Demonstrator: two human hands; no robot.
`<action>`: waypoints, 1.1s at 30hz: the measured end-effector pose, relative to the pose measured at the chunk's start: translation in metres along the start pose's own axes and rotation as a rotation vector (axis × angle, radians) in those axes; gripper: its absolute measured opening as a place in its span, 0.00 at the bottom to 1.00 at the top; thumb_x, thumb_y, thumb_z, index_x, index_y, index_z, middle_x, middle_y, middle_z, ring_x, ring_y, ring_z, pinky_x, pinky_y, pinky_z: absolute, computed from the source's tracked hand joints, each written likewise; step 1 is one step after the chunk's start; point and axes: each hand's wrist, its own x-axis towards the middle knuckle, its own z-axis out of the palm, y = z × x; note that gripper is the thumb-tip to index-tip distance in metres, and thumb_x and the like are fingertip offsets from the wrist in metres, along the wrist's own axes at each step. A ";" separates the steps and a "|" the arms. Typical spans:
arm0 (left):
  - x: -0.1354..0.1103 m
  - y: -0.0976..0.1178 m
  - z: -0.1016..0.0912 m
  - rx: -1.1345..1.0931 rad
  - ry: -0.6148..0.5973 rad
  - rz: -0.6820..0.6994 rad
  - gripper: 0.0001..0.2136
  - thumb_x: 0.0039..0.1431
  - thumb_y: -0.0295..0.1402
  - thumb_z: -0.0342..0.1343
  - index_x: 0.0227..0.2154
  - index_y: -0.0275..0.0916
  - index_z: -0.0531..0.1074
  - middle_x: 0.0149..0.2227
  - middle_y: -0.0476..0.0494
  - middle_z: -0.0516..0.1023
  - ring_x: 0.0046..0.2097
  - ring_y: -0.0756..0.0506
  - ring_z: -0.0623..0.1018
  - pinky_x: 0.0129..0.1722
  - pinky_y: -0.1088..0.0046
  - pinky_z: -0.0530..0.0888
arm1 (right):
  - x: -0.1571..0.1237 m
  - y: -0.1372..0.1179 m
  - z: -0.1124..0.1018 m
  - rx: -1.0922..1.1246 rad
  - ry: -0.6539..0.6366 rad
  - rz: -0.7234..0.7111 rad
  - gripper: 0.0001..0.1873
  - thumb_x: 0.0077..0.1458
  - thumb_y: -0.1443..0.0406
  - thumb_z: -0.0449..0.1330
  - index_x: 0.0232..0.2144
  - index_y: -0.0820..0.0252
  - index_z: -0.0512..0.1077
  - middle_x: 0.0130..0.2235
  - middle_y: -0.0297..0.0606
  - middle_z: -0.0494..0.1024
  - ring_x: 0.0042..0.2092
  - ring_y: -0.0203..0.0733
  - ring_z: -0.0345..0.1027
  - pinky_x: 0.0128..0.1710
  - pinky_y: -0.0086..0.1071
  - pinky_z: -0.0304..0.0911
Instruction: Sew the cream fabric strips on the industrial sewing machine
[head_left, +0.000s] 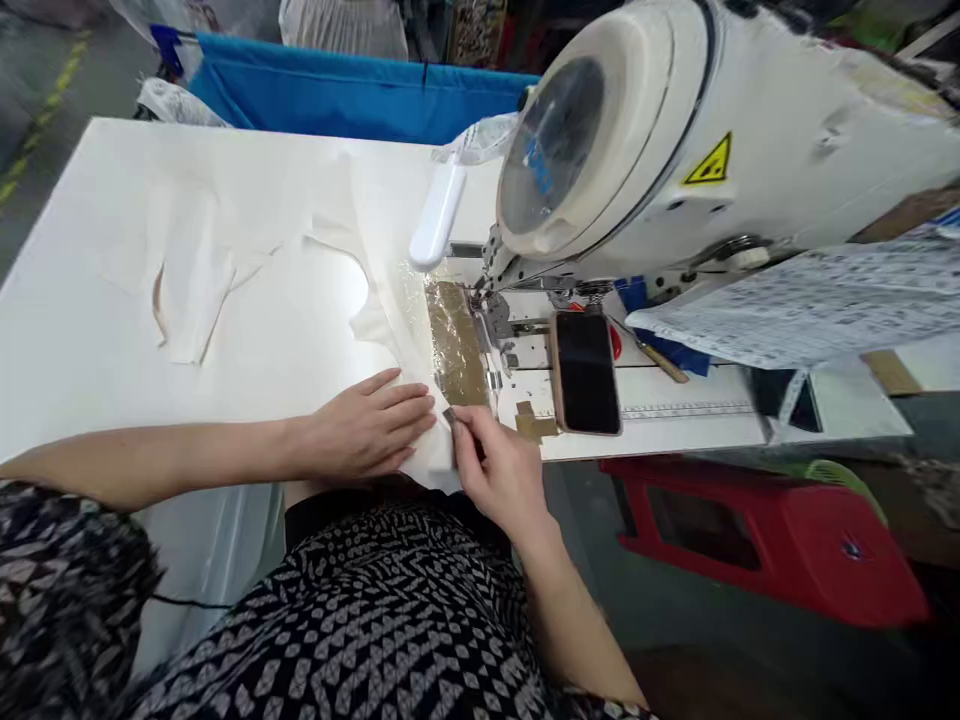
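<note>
White fabric (247, 250) lies spread over the white table (67, 330) and runs under the sewing machine (675, 140). My left hand (367, 430) lies flat on the fabric's near edge, fingers stretched out and together. My right hand (499, 470) is just to its right, fingers pinched on the fabric edge beside a small dark piece near the machine's bed. The needle area (487, 300) sits beyond both hands, with a shiny gold-brown taped plate (454, 345) in front of it.
A black phone (586, 372) lies on the machine bed right of the needle, with a ruler strip and a screwdriver-like tool (660, 360) nearby. Printed cloth (810, 300) hangs at right. A blue bin (337, 90) stands behind the table; a red box (772, 540) sits below right.
</note>
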 end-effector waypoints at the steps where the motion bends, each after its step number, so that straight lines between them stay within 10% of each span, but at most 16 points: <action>1: 0.000 0.000 0.001 0.004 -0.012 -0.002 0.19 0.69 0.36 0.42 0.56 0.30 0.65 0.57 0.35 0.70 0.60 0.38 0.66 0.62 0.53 0.61 | 0.000 0.000 0.000 0.007 0.009 0.007 0.11 0.65 0.66 0.49 0.40 0.61 0.71 0.27 0.33 0.77 0.25 0.39 0.70 0.26 0.30 0.57; 21: -0.001 -0.004 -0.005 0.018 -0.104 0.019 0.18 0.68 0.30 0.44 0.59 0.35 0.62 0.60 0.37 0.68 0.63 0.40 0.64 0.63 0.53 0.59 | -0.011 0.004 -0.027 -0.110 -0.167 -0.064 0.11 0.63 0.67 0.48 0.34 0.58 0.70 0.24 0.31 0.75 0.23 0.37 0.66 0.25 0.29 0.50; 33: 0.004 -0.014 -0.011 -0.053 -0.130 -0.027 0.19 0.67 0.30 0.43 0.58 0.30 0.63 0.59 0.35 0.68 0.63 0.39 0.64 0.64 0.53 0.58 | 0.012 -0.003 0.004 -0.088 -0.001 -0.041 0.12 0.63 0.66 0.49 0.39 0.60 0.72 0.25 0.33 0.77 0.25 0.39 0.70 0.25 0.29 0.53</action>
